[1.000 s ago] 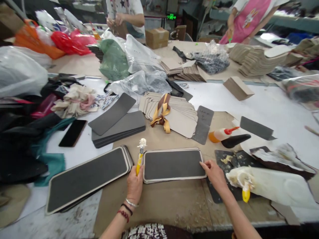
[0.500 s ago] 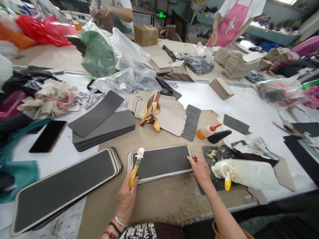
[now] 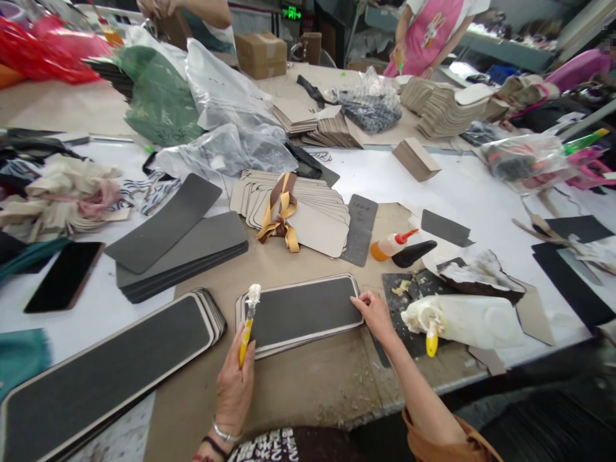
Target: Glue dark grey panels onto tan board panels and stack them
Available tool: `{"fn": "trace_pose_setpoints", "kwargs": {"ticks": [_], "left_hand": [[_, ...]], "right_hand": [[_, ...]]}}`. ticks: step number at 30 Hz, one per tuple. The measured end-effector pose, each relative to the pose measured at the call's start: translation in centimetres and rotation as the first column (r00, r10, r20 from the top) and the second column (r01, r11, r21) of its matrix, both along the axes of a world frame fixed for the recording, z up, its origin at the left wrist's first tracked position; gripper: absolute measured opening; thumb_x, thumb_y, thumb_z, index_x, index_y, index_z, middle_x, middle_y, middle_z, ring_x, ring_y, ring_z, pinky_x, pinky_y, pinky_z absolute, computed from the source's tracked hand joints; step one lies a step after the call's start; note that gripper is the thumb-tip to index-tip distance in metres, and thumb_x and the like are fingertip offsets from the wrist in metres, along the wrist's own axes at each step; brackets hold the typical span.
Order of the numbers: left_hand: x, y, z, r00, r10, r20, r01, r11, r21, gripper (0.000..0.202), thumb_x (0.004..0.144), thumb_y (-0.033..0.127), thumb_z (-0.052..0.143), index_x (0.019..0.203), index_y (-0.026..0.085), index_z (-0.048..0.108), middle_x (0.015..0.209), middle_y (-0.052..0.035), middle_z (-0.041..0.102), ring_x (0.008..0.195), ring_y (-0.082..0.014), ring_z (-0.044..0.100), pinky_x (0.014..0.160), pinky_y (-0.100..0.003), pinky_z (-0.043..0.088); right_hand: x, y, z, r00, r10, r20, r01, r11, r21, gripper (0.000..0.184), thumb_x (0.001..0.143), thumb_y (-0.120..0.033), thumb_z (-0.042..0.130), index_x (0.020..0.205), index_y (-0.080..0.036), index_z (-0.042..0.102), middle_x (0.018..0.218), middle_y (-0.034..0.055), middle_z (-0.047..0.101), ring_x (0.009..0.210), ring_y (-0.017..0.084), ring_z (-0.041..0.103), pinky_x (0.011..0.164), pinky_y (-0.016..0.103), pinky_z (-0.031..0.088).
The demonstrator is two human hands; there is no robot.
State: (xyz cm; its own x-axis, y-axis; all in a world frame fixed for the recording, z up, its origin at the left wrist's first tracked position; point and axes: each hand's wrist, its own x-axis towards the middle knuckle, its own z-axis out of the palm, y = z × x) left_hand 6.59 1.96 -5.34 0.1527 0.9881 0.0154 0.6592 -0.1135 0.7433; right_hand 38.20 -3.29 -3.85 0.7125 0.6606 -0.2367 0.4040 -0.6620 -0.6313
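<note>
My left hand (image 3: 233, 385) is closed round the yellow handle of a glue brush (image 3: 247, 333). The brush points up, its bristles coated in thick whitish paste. Its tip overlaps the left end of a dark grey panel (image 3: 303, 311) with a pale border, lying on a small stack of similar boards; I cannot tell whether it touches. At the right end, the thumb and fingers of my right hand (image 3: 378, 317) pinch the panel's edge. Right of that hand lies a cut-open white plastic bottle (image 3: 486, 321) smeared with paste, a second yellow handle (image 3: 432, 340) sticking out of its mouth.
Longer bordered panels (image 3: 110, 359) are stacked at left, below plain grey boards (image 3: 192, 247) and a phone (image 3: 65, 276). Ribbon-tied beige boards (image 3: 322, 224) lie behind the panel, near a red-tipped squeeze bottle (image 3: 392, 245). Two people stand across the table, one in a pink apron (image 3: 428, 38).
The whole view has shifted, so most things sit a little further left and higher. Both hands keep their holds, with little visible movement against the panel.
</note>
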Motion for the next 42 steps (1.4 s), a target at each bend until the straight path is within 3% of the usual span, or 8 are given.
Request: {"fn": "trace_pose_setpoints", "kwargs": {"ticks": [16,21,23,26,28,30,39,42], "left_hand": [[0.3,0.2,0.6,0.999,0.000,0.038,0.000,1.000,-0.006,0.044,0.086,0.041,0.041,0.124,0.019,0.047,0.126,-0.0082,0.054,0.116,-0.0199,0.050,0.103,-0.034,0.036],[-0.2,0.0,2.8,0.999,0.036,0.018,-0.037,0.997,0.063,0.032,0.086,0.041,0.042,0.102,0.019,0.058,0.105,-0.0092,0.063,0.099,-0.0206,0.059,0.091,-0.035,0.046],[0.1,-0.6,4.5,0.999,-0.026,-0.020,0.026,0.999,0.019,0.029,0.087,0.041,0.039,0.083,0.019,0.058,0.078,-0.0055,0.064,0.073,-0.0177,0.062,0.070,-0.030,0.051],[1.0,-1.8,6.9,0.982,-0.185,-0.047,0.179,0.977,-0.116,0.030,0.090,0.036,0.034,0.073,0.020,0.054,0.066,-0.0029,0.059,0.060,-0.0149,0.057,0.057,-0.025,0.046],[1.7,-2.6,7.9,0.955,-0.294,-0.040,0.283,0.942,-0.181,0.027,0.090,0.032,0.034,0.075,0.020,0.054,0.069,-0.0038,0.061,0.061,-0.0151,0.058,0.057,-0.024,0.044],[2.1,-3.4,8.3,0.930,-0.366,-0.025,0.351,0.907,-0.231,0.026,0.090,0.030,0.034,0.076,0.019,0.053,0.070,-0.0043,0.061,0.061,-0.0151,0.058,0.057,-0.024,0.043],[1.7,-3.7,10.5,0.802,-0.588,0.105,0.594,0.765,-0.249,0.010,0.079,0.028,0.051,0.079,0.019,0.055,0.077,-0.0052,0.062,0.072,-0.0184,0.058,0.068,-0.028,0.047],[0.4,-1.4,9.6,0.914,-0.389,0.117,0.406,0.887,-0.220,0.026,0.078,0.045,0.052,0.086,0.021,0.057,0.083,-0.0049,0.062,0.078,-0.0195,0.059,0.071,-0.031,0.048]], "right_hand": [[0.4,0.0,0.2,0.999,0.028,-0.023,-0.030,0.997,-0.069,0.031,0.063,-0.052,0.052,0.060,-0.022,0.046,0.055,-0.0007,0.052,0.056,0.018,0.051,0.058,0.030,0.039],[-1.8,-0.3,3.4,0.925,0.141,0.352,-0.159,0.987,0.022,0.034,0.077,-0.053,0.046,0.077,-0.019,0.051,0.075,0.0085,0.058,0.072,0.023,0.056,0.068,0.035,0.043],[-4.6,-0.5,5.7,0.827,0.264,0.496,-0.356,0.929,0.100,0.028,0.085,-0.045,0.042,0.084,-0.020,0.053,0.078,0.0073,0.058,0.072,0.020,0.055,0.070,0.033,0.043],[-9.8,-0.9,8.5,0.611,0.502,0.612,-0.708,0.692,0.140,0.021,0.089,-0.024,0.041,0.104,-0.021,0.055,0.090,0.0074,0.061,0.085,0.020,0.056,0.080,0.033,0.042],[-12.6,-1.0,9.1,0.468,0.568,0.677,-0.823,0.560,0.098,0.030,0.088,-0.015,0.038,0.113,-0.021,0.054,0.102,0.0077,0.061,0.098,0.021,0.053,0.086,0.035,0.038],[-14.3,-1.0,8.9,0.401,0.563,0.723,-0.852,0.519,0.069,0.031,0.088,-0.013,0.037,0.113,-0.020,0.055,0.106,0.0076,0.061,0.104,0.022,0.050,0.090,0.037,0.034],[-14.2,-2.3,8.6,0.325,0.579,0.748,-0.879,0.477,0.013,0.028,0.084,-0.005,0.035,0.087,-0.018,0.059,0.079,0.0048,0.062,0.087,0.020,0.055,0.095,0.038,0.030],[-10.9,-3.6,7.2,0.390,0.604,0.695,-0.786,0.611,-0.090,0.024,0.081,-0.008,0.037,0.086,-0.017,0.059,0.071,0.0047,0.059,0.071,0.019,0.054,0.079,0.035,0.038]]}}
